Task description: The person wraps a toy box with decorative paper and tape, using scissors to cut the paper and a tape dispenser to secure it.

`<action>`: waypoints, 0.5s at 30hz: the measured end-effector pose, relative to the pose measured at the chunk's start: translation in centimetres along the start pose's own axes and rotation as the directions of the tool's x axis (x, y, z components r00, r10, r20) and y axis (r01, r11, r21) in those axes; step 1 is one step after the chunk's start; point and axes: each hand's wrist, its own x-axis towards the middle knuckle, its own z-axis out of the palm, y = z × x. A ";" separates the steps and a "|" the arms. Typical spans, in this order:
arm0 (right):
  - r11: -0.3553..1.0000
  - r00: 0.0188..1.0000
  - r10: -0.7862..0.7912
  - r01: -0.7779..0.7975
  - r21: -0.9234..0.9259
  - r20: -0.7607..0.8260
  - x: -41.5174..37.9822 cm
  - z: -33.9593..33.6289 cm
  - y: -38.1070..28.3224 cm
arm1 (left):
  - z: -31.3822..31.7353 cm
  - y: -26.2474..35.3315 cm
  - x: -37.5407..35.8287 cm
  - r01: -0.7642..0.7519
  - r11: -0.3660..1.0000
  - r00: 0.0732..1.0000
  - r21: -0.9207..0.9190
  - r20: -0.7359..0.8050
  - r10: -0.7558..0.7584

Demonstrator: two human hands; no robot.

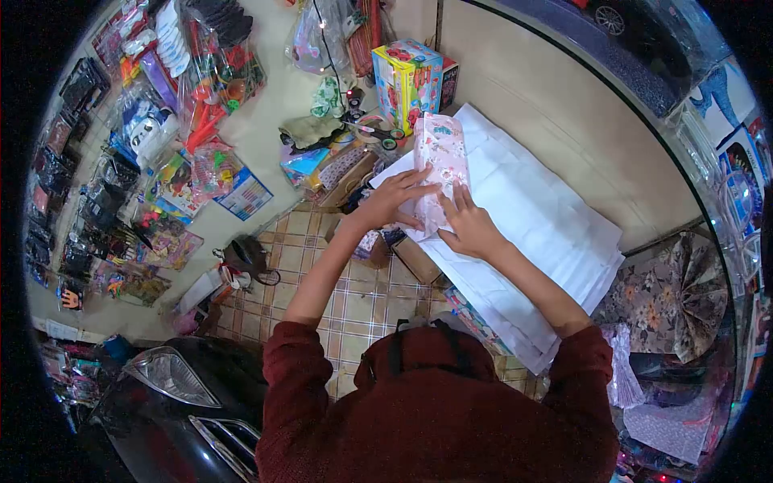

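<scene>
A long parcel in pink floral paper lies on a stack of large white sheets. My left hand rests on the parcel's left edge, its fingers spread. On the lower right part of the parcel lies my right hand, fingers apart and pointing up and left. Neither hand is wrapped round anything. The part of the parcel under my fingers is hidden. Scissors with dark green handles lie just left of the parcel's upper end.
A yellow and blue box stands behind the parcel. Cardboard boxes sit below the sheets' left edge. Bagged goods hang on the left wall. A black scooter is at lower left, and folded floral fabric at right.
</scene>
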 end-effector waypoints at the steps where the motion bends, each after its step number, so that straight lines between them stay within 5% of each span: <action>1: 1.000 1.000 -0.006 0.006 -0.001 -0.010 0.0 0.2 0.1 | 0.4 -0.1 -0.1 0.006 1.000 1.000 0.000 -0.026 -0.006; 15: 0.998 0.999 0.010 -0.008 0.062 -0.038 -0.7 0.1 -0.2 | 4.8 0.0 0.0 0.054 0.998 0.917 -0.026 -0.394 -0.060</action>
